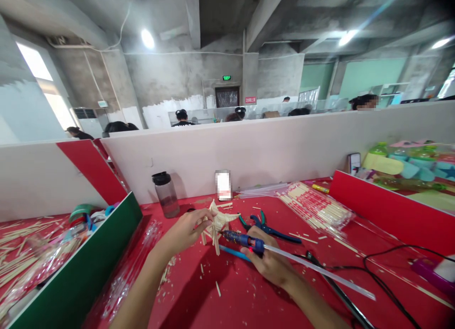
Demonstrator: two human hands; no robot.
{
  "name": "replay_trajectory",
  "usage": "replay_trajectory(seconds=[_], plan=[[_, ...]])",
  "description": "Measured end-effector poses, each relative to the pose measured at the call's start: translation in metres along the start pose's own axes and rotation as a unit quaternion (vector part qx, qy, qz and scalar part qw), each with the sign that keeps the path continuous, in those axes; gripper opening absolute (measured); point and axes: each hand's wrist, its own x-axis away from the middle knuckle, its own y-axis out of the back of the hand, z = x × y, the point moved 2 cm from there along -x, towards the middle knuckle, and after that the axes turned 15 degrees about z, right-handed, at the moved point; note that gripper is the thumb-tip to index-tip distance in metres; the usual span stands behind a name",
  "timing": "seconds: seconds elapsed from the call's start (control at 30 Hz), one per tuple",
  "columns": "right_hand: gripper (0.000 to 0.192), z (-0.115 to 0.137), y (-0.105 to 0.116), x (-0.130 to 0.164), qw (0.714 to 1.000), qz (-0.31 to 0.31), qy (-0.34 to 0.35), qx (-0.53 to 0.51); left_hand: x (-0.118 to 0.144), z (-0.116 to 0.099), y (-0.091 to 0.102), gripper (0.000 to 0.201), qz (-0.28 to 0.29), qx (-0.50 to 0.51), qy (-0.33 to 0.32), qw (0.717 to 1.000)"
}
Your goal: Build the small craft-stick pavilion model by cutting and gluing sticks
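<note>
My left hand (188,230) is closed at the fingers on the left side of a small model built from pale wooden sticks (221,220), a little above the red table. My right hand (272,263) is wrapped round a blue hot glue gun (239,238) with a red light on it. The gun's nozzle points left at the model's lower part; whether it touches cannot be made out. A long translucent glue stick (320,269) juts from the gun's back. Behind the gun lie pliers with dark blue and green handles (272,230). A blue strip (234,253) lies beneath it.
A dark-lidded water bottle (166,196) and a lit phone (223,185) stand at the back. Bundled chopsticks (316,205) lie right, near black cables (377,272). Green (88,262) and red dividers (387,210) flank the table (199,305), which has wood scraps on it.
</note>
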Motion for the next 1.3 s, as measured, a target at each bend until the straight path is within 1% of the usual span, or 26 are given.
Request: replay_trajectory(seconds=[0.23,0.43,0.63,0.8,0.97,1.2,1.3], plan=[[0.024,-0.004,-0.01,-0.003,0.998,-0.033,0.014,0.045,0.0,-0.003,0.001,0.027,-0.002,-0.011,0.003,1.0],[0.026,-0.001,-0.006,-0.002,0.996,-0.042,0.016,0.077,0.001,-0.005,0.002,0.028,0.0,-0.007,0.007,1.0],[0.026,0.003,-0.002,0.0,0.997,-0.043,0.0,0.065,0.001,-0.002,0.0,0.027,-0.004,-0.006,0.005,1.0],[0.025,0.002,-0.006,-0.004,0.998,-0.032,0.009,0.047,0.0,-0.001,0.0,0.027,-0.009,-0.013,-0.002,1.0],[0.027,0.001,-0.009,-0.005,0.999,-0.027,0.002,0.039,0.001,-0.002,0.0,0.027,-0.005,-0.008,-0.007,1.0],[0.024,-0.001,0.002,0.002,0.998,-0.024,0.0,0.057,0.001,-0.002,0.001,0.028,0.0,-0.01,0.005,1.0],[0.023,-0.005,0.003,0.003,0.998,-0.02,-0.007,0.057,0.001,-0.002,0.001,0.028,0.0,-0.006,0.0,1.0]])
